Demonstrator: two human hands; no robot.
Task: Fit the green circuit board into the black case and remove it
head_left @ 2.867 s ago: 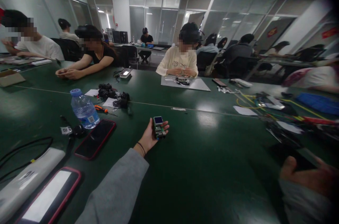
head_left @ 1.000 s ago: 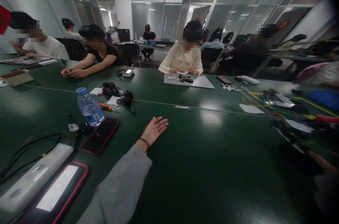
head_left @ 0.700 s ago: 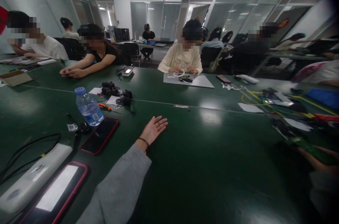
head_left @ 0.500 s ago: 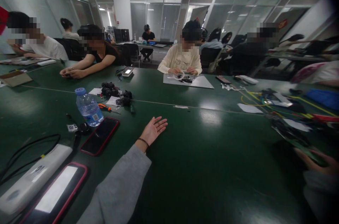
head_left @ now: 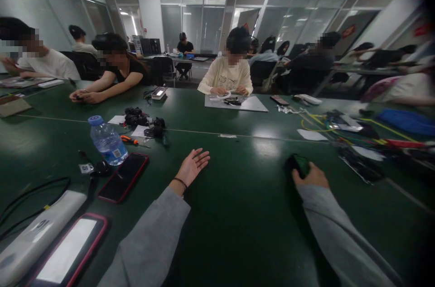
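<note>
My left hand point(head_left: 192, 167) rests on the green table point(head_left: 244, 214), palm turned up and fingers spread, with nothing in it. To the right, my right hand point(head_left: 311, 175) grips a dark glossy object point(head_left: 300, 165) whose top looks greenish; its exact kind I cannot make out. The thumb lies along its near side, and the hand covers part of it. Left of my left hand lie a red-edged phone point(head_left: 124, 177) and an orange screwdriver point(head_left: 131, 140). A water bottle point(head_left: 108, 141) stands beside that phone.
At lower left are a white bar-shaped device point(head_left: 42, 230) with a black cable and a second phone point(head_left: 68, 253) with a lit screen. Black cable bundles point(head_left: 136, 117) lie farther back. Coloured wires point(head_left: 335, 126) and a blue bag point(head_left: 406, 121) are at right. A person point(head_left: 234, 74) works opposite.
My right hand has come in from the far right toward the middle with the dark object in it. My left hand stays open in place. The view has shifted slightly right.
</note>
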